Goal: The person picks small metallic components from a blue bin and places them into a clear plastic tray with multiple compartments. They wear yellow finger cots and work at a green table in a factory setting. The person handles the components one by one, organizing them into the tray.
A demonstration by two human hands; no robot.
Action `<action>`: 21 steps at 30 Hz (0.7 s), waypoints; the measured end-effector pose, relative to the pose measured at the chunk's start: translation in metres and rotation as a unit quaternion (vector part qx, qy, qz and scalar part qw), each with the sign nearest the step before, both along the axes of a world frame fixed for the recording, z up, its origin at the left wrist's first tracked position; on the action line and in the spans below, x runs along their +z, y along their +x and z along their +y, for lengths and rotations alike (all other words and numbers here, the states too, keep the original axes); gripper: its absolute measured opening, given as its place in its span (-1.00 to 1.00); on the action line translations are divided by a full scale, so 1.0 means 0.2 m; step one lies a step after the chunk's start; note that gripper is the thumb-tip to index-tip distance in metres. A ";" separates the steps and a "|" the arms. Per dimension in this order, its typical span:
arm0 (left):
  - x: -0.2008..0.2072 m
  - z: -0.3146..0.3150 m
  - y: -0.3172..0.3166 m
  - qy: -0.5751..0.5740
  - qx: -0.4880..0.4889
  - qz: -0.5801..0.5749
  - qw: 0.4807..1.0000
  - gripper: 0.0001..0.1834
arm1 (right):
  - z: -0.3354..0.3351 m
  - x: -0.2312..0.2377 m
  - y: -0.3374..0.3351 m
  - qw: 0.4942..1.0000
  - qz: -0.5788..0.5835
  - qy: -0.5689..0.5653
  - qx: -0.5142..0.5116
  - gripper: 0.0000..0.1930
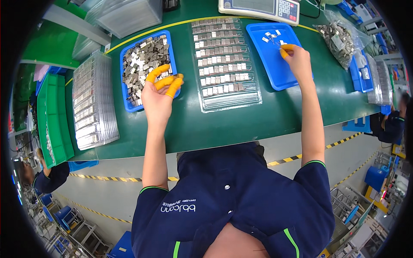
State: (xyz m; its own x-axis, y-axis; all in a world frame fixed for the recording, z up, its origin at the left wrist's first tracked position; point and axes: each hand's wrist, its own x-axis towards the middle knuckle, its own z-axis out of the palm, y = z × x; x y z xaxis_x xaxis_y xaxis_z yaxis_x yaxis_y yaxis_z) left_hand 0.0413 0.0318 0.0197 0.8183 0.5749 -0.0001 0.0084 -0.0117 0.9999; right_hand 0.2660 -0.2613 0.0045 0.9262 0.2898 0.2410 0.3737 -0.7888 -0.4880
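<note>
My left hand, with yellow finger cots, is over the right edge of a blue tray heaped with small flat metal parts. Its fingers curl in, and something small and dark shows at the fingertips, too small to name. Over a second blue tray, my right hand has its yellow-capped thumb and forefinger pinched; what they hold, if anything, cannot be made out. A few small white pieces with thin leads lie beside those fingertips. Between the hands sits a clear plastic tray holding rows of small metal-and-white parts.
Filled clear trays are stacked at left, beside a green bin. A digital scale stands at the back. On the right are a bag of parts and a blue box. Other people sit at both sides.
</note>
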 end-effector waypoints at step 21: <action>-0.01 -0.31 0.00 -0.143 -0.117 -0.018 0.983 -0.73 | 0.37 0.12 -0.75 0.892 0.230 0.370 0.123 -0.78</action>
